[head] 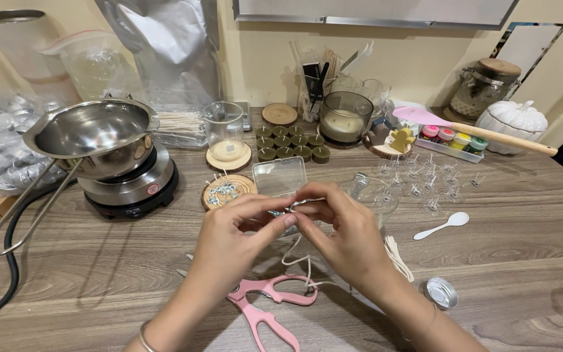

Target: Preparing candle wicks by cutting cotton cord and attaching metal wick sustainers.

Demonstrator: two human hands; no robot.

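My left hand [232,238] and my right hand [346,234] meet above the wooden table [522,221], fingertips pinched together. Between them they hold a thin white wick string [304,261] and what looks like a small metal wick tab at its top end. The string hangs down from my fingers toward the pink scissors [265,306], which lie flat below my hands. A clear plastic box [280,176] sits just behind my fingers. A loose coil of white wick [399,255] lies to the right of my right wrist.
A steel pouring pot [92,133] sits on a small electric hotplate [131,189] at left, its cord trailing forward. A wooden coaster with metal tabs [228,190], a glass beaker [224,130], green tealights [292,145], a white spoon [443,225], a metal cup [440,292] and standing wicks [425,179] are around.
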